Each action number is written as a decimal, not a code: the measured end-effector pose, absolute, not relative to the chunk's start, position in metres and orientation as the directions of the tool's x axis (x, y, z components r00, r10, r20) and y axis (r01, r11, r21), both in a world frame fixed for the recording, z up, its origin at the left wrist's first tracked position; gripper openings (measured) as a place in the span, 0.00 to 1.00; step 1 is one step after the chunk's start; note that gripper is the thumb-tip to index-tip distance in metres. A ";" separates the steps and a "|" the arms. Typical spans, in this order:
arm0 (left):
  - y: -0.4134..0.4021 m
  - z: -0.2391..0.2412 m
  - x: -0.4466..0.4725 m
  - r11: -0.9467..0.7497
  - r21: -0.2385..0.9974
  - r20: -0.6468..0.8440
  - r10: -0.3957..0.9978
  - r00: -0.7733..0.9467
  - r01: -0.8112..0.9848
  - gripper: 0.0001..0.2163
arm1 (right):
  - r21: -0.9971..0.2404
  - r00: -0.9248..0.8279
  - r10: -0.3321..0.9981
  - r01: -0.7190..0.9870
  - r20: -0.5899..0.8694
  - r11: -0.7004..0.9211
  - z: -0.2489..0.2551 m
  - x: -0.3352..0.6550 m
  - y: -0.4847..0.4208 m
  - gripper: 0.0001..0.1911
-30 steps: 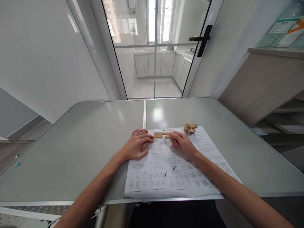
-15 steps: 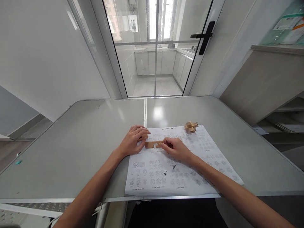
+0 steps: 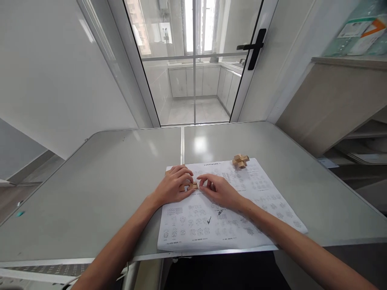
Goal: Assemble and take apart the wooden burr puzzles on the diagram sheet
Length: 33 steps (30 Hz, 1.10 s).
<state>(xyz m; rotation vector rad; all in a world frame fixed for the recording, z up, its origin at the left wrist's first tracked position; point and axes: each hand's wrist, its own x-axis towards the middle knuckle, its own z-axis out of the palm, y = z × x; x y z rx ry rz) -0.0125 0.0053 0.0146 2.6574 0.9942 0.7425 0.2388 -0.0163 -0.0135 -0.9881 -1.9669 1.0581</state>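
My left hand (image 3: 173,184) rests on the paper sheet (image 3: 193,237), fingers bent over a notched wooden puzzle piece (image 3: 192,185). Only the piece's right end shows past the fingertips; the rest is covered. Just right of it is my right hand (image 3: 222,191), thumb and forefinger apart around a small gap, with nothing visible between them. Its other fingers are curled. A sliver of tan wood peeks out behind the back of my left hand. Toward the sheet's far right corner stands an interlocked wooden burr puzzle (image 3: 241,161).
Printed diagrams fill the sheet, which lies on a grey table (image 3: 127,161) with a metal seam. Beyond stands a glass door (image 3: 211,84) with a black handle (image 3: 256,48). Shelving (image 3: 338,100) rises at the right, and a small teal object (image 3: 20,214) lies near the left edge.
The wooden piece has shifted left under my left hand, whose fingers now cover most of it. My right hand has let go of its end, thumb and forefinger now apart.
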 end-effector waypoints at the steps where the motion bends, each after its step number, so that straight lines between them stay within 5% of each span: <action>1: 0.006 0.014 -0.014 -0.753 0.348 0.385 0.658 0.646 0.559 0.05 | -0.878 -0.470 0.858 0.298 0.208 0.375 -0.013 0.239 -0.016 0.13; 10: 0.020 0.016 -0.031 -0.741 0.294 0.407 0.669 0.622 0.604 0.05 | -0.874 -0.457 0.866 0.314 0.203 0.371 -0.012 0.238 -0.015 0.09; 20: 0.036 0.016 -0.052 -0.674 0.283 0.425 0.726 0.540 0.683 0.21 | -0.895 -0.442 0.877 0.289 0.189 0.338 -0.012 0.239 -0.011 0.08; 28: 0.011 0.021 -0.021 -0.774 0.262 0.496 0.620 0.608 0.576 0.04 | -0.929 -0.315 0.927 0.239 0.202 0.283 -0.010 0.237 -0.009 0.17; 33: -0.004 0.014 -0.001 -0.818 0.232 0.446 0.571 0.690 0.527 0.06 | -0.968 -0.145 0.973 0.150 0.178 0.199 -0.011 0.237 -0.005 0.24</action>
